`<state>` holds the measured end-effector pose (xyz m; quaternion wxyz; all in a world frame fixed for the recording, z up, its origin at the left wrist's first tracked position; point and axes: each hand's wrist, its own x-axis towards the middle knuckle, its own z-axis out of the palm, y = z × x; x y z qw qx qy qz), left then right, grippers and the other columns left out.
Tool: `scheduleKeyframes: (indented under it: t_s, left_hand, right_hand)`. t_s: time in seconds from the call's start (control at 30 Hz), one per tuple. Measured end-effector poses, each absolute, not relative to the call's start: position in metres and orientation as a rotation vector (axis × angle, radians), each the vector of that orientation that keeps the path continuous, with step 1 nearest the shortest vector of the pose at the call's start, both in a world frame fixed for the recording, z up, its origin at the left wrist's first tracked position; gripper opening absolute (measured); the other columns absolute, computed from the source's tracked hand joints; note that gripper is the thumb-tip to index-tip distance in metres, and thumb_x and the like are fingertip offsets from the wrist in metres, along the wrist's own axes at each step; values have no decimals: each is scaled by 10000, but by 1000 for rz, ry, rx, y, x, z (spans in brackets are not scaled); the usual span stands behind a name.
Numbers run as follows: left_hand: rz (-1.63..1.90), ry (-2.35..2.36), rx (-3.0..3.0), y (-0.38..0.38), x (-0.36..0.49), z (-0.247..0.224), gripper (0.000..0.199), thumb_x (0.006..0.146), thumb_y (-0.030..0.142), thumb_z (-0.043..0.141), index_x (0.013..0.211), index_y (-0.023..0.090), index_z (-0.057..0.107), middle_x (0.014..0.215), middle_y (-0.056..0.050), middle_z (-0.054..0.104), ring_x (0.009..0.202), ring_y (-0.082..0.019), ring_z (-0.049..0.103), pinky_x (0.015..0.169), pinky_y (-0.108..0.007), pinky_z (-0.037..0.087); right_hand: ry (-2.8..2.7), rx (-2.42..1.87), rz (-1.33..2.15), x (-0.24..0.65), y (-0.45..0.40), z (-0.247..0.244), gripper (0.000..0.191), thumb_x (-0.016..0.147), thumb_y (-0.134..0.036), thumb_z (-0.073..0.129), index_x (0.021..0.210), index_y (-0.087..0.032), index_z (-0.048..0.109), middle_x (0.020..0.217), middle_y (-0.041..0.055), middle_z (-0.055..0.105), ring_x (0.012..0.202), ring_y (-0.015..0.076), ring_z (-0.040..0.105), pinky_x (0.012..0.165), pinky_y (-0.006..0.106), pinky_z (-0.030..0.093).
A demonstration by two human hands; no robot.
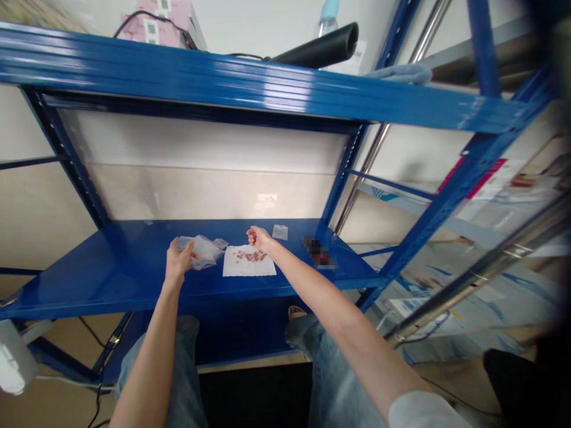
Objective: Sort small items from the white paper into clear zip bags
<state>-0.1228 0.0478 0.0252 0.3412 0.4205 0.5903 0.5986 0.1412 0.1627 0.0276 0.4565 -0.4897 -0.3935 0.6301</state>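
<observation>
Main risk imo: the loose pink-red bits (251, 256) on the white paper sheet (248, 261). No visible weight or cover on them, so real chance of scatter from one bump of the sheet or a forearm dragging across. Glossy blue steel shelf (75, 291) underneath, prob slick too, so sheet likely easy to skate w/ very little force. Next worry: the crumpled clear plastic bags (203, 251). Super light, easy to snag on fingers, and a careless tug could mean bags dragged over the bits or pushed toward the shelf's front edge.

Hands: L hand (181, 261) open, fingers slightly spread, tips on the bags, no clear pinch. R hand (259, 238) loosely curled, nothing visible inside, resting just past the sheet's top edge.

Positions, all vs the sheet: bags just left of it, touching or not, can't tell from this angle. L hand also left. R hand at top edge, near the middle. Small zip bag (280, 232) just beyond the top right corner. Pixelated-out object (317, 252) further right, unreadable. Black foam tube (314, 46) well beyond, up on the shelf above (223, 77).
</observation>
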Motion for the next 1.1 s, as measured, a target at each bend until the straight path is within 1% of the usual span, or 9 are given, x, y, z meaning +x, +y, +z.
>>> scheduleKeyframes:
  t_s: [0.07,0.17,0.33,0.43,0.57,0.7,0.9,1.03,1.1]
  left_hand:
    - [1551,1686,1173,43,-123,29,794,848,342,628,1506,63,283,606,-3,660,320,-80,366,388,-204,305]
    - [1603,1855,1389,34,-120,35,607,865,326,568,1416,104,443,646,-21,697,399,-135,513,484,-245,423]
    - [1542,1865,1860,22,-81,33,312,948,276,432,1143,174,654,629,-15,674,552,-179,633,610,-260,472]
    - [1323,1615,2265,19,-41,23,284,962,240,428,1080,199,683,897,-75,740,812,-211,705,772,-302,519]
    - [1017,1182,2679,14,-2,6,339,991,225,399,1217,187,650,1289,-125,652,1215,-239,598,1058,-397,447]
    - [786,1127,2781,12,7,-7,448,1013,355,416,1427,212,509,1534,-124,461,1429,-258,410,1199,-502,279]
    - [677,1165,2805,15,6,-15,546,1041,463,308,1534,236,374,1617,-92,335,1516,-225,251,1244,-493,163]
    - [674,1185,2814,14,7,-16,562,1044,482,285,1553,249,338,1624,-77,316,1522,-214,231,1251,-482,138]
    - [679,1181,2815,13,8,-16,558,1044,482,283,1553,260,336,1624,-73,316,1521,-212,235,1249,-481,144]
  right_hand:
    - [-1009,-1217,1566,141,164,24,272,943,-224,432,688,-176,511,494,-42,419,417,83,327,417,198,238]
    - [-1073,-1239,1568,143,167,17,272,925,-211,462,668,-166,537,484,-37,427,412,85,338,426,205,260]
    - [-1192,-1238,1514,148,167,12,266,894,-213,500,656,-152,601,494,-13,492,430,94,415,455,215,316]
    - [-1264,-1209,1469,149,162,10,210,841,-192,544,654,-150,630,505,-16,522,439,86,433,466,213,327]
    - [-1349,-1163,1429,152,155,10,165,811,-180,570,677,-154,661,539,-16,564,478,84,482,485,200,350]
    - [-1399,-1168,1422,154,150,12,241,879,-212,532,691,-147,669,566,13,609,510,103,541,519,208,410]
    - [-1453,-1175,1448,156,141,18,328,962,-294,508,737,-133,684,675,74,700,605,134,639,625,234,505]
    - [-1542,-1149,1416,160,138,23,367,996,-347,474,805,-126,698,759,107,740,684,153,691,696,256,543]
    - [-1623,-1227,1232,166,143,26,368,1005,-334,447,832,-138,707,792,100,748,691,144,694,712,254,545]
